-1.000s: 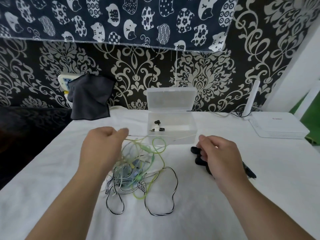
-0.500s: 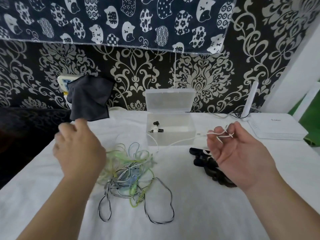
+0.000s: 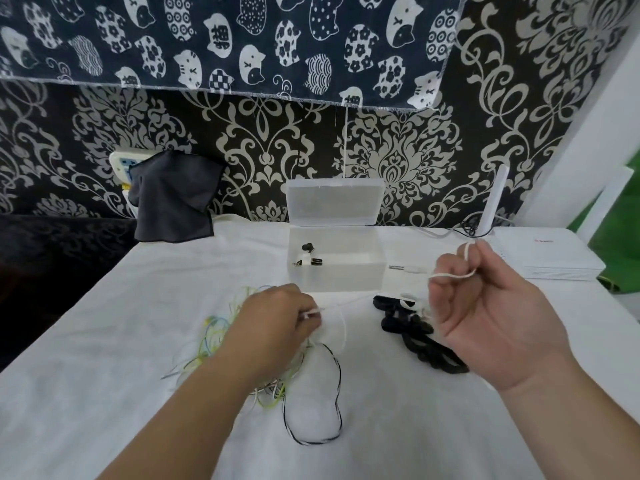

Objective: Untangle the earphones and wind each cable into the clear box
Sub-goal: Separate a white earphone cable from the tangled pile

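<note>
A white-clothed desk (image 3: 104, 341) fills the view. The right hand (image 3: 485, 313) is raised palm-up at 3 o'clock, its grip curled round a thin white earphone cable (image 3: 450, 274) looped over the fingers. The left hand (image 3: 270, 323), at the centre, has its grip pinched together on the same cable, which spans the gap between them. A clear plastic box (image 3: 346, 285) stands at 12 o'clock, lid upright, with small black earbuds (image 3: 308, 254) inside. A tangle of green, yellow and black-and-white cables (image 3: 311, 424) lies under the left hand toward 6 o'clock. A coiled black cable (image 3: 415, 337) lies between the hands.
</note>
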